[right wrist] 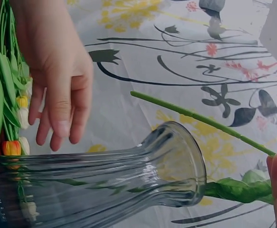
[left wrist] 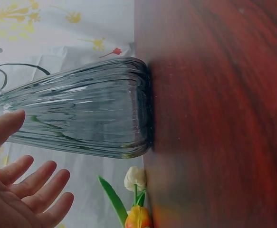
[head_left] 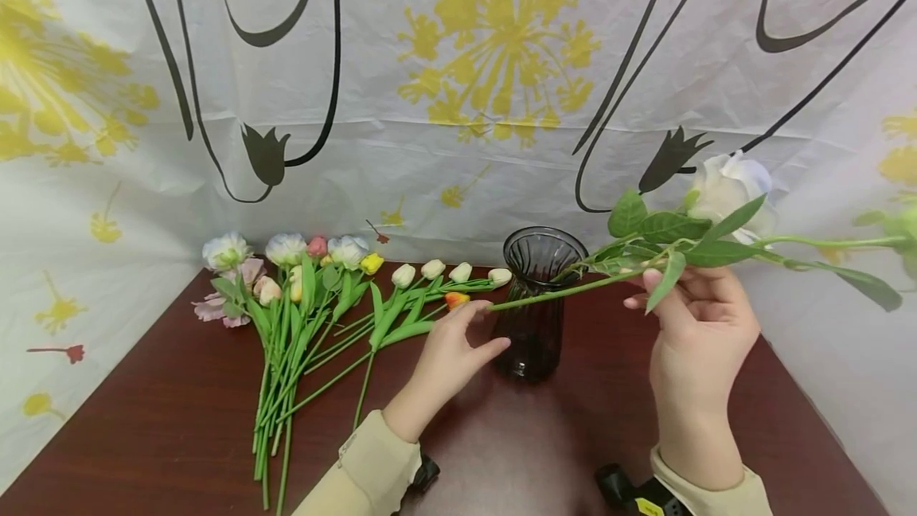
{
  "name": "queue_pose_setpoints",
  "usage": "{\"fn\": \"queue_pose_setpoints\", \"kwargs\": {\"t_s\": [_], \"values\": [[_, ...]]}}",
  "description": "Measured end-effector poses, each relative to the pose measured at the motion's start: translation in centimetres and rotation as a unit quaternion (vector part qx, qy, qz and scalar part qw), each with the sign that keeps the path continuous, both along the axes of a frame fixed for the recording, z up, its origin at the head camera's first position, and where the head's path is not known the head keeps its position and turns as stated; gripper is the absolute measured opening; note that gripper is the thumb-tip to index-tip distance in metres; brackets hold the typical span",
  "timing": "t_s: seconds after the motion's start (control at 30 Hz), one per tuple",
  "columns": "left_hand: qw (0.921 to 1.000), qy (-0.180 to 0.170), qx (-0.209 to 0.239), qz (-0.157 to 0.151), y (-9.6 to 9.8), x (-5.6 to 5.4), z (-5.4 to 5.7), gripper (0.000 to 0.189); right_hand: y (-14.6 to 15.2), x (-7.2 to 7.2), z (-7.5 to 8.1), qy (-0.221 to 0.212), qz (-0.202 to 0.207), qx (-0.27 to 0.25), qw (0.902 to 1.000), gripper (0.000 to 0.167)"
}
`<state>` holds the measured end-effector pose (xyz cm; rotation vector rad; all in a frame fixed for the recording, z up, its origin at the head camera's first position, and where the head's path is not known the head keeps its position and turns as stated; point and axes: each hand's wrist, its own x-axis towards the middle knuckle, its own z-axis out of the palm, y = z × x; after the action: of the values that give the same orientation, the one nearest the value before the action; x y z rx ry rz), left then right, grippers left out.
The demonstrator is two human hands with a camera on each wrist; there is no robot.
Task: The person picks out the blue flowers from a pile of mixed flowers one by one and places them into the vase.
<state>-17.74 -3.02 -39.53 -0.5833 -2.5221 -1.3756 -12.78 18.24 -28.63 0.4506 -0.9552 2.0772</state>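
A: Grip state?

B: Right hand [head_left: 698,333] pinches a green stem [right wrist: 193,114] between thumb and fingers. Left hand [head_left: 450,357] spread, holding nothing; the right wrist view shows the stem's bare end well apart from it.

A: Stem position?

B: Aslant in the air, outside the smoky glass vase [head_left: 530,337], near its mouth. (Foliage overlaps; cannot tell whether it bears the white rose [head_left: 727,189] or the pale green bloom [head_left: 901,237].)

A: Likely failure?

B: Snagging, I judge. A leafy sprig [right wrist: 238,191] already occupies one side of the mouth; caught leaves could drag it out or topple the vase, which neither hand appears to grip.

A: Surroundings?

B: White tulips [head_left: 433,269] and an orange tulip [head_left: 456,300] lie left of the vase, a mixed bunch [head_left: 290,333] farther left. Patterned cloth [head_left: 430,181] hangs behind. Chief obstruction: that sprig's leaves.
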Motion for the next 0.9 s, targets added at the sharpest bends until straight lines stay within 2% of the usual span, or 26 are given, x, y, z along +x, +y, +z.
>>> {"fn": "queue_pose_setpoints", "kwargs": {"t_s": [0.23, 0.43, 0.6, 0.9], "values": [[0.9987, -0.029, -0.036, -0.022, 0.3, -0.7, -0.3, 0.071, 0.7, 0.0, 0.4, 0.004, -0.011, -0.016, 0.9998, 0.030], [0.9951, -0.051, -0.052, -0.067, 0.6, -1.2, -0.6, 0.085, 1.5, 0.1, 0.7, 0.001, -0.025, -0.026, 0.9993, 0.033], [0.9919, -0.060, -0.063, -0.092, 0.9, -1.4, -0.9, 0.086, 1.9, 0.1, 0.8, 0.004, -0.024, -0.047, 0.9986, 0.032], [0.9929, -0.050, -0.054, -0.093, 1.1, -1.8, -1.2, 0.079, 2.3, 0.0, 1.0, 0.013, -0.029, -0.071, 0.9970, 0.032]]}}
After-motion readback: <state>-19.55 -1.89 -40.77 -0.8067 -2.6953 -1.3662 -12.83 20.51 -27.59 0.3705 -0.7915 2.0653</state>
